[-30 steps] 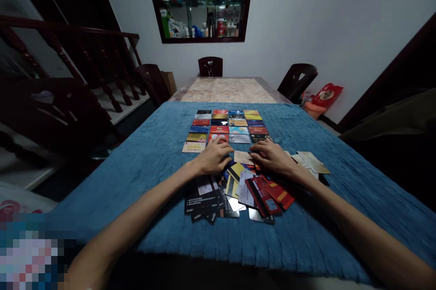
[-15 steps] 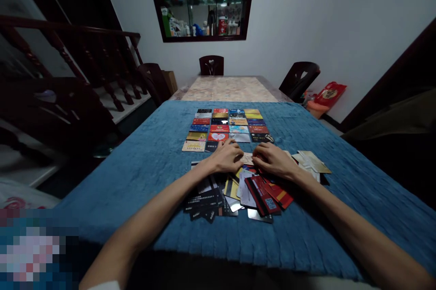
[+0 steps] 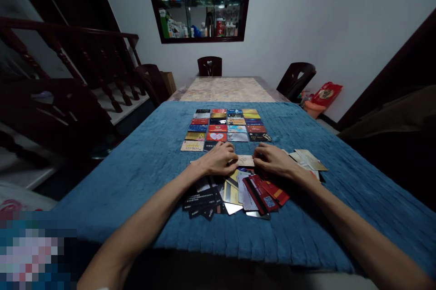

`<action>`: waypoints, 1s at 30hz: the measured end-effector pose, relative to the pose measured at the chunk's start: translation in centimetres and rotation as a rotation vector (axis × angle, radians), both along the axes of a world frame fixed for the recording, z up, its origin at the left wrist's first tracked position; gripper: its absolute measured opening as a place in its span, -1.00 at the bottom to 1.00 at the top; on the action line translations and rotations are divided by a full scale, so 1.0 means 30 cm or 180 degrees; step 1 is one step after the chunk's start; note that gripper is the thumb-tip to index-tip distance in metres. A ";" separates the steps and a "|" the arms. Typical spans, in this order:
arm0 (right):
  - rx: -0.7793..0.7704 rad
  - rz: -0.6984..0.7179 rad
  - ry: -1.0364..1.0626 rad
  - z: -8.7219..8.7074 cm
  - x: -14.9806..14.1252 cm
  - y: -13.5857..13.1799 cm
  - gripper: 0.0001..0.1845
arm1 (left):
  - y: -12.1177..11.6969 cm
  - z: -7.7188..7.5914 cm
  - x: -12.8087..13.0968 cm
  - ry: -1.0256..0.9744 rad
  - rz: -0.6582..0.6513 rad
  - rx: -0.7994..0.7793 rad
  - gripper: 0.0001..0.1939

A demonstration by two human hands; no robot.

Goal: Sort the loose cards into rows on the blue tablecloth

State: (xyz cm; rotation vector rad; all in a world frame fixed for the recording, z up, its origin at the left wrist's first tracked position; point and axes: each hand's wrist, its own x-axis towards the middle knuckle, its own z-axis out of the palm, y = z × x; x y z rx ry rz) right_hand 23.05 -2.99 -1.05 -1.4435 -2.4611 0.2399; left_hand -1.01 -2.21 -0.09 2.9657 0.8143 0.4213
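A pale beige card (image 3: 245,160) spans the gap between my two hands. My left hand (image 3: 220,159) is closed at its left edge, fingers bent. At the opposite edge my right hand (image 3: 270,159) is closed too, thumb and fingers pinched. Beyond them, cards lie face up in neat rows; a black card (image 3: 210,145) in the nearest row is partly covered by my left hand. Below my hands is a loose heap with black cards (image 3: 202,201), a yellow card (image 3: 232,192) and a dark red card (image 3: 260,194).
Gold and white cards (image 3: 308,159) lie in a pile to the right of my right hand. A blue cloth (image 3: 136,163) covers the near part of the table (image 3: 226,89). Chairs (image 3: 210,66) stand around the far end, and a railing (image 3: 75,31) is at left.
My left hand shifted off the nearest row, uncovering the heart card and part of the black card. Both hands now hold the beige card level between them.
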 end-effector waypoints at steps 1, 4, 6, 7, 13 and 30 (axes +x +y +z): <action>-0.0018 -0.0001 0.0035 -0.001 0.001 0.000 -0.85 | 0.004 -0.002 -0.006 -0.0035 -0.0039 0.0016 -0.80; 0.0010 0.0032 0.0155 -0.007 0.001 0.000 -0.87 | 0.021 -0.009 -0.019 -0.0241 -0.0140 0.0017 -0.77; 0.0098 0.0057 0.0264 -0.013 0.000 0.000 -0.80 | 0.032 -0.014 -0.022 -0.0470 -0.0164 -0.0026 -0.76; 0.0143 0.0071 0.0322 -0.016 -0.002 0.000 -0.75 | 0.037 -0.017 -0.023 -0.0606 -0.0152 -0.0056 -0.76; 0.0150 0.0293 0.0452 -0.015 -0.018 -0.005 -0.77 | 0.049 -0.034 -0.022 -0.1166 0.0084 -0.0359 -0.76; 0.0368 0.0099 0.1108 -0.027 -0.043 -0.013 -0.78 | 0.060 -0.047 -0.042 -0.1608 0.0518 -0.0637 -0.78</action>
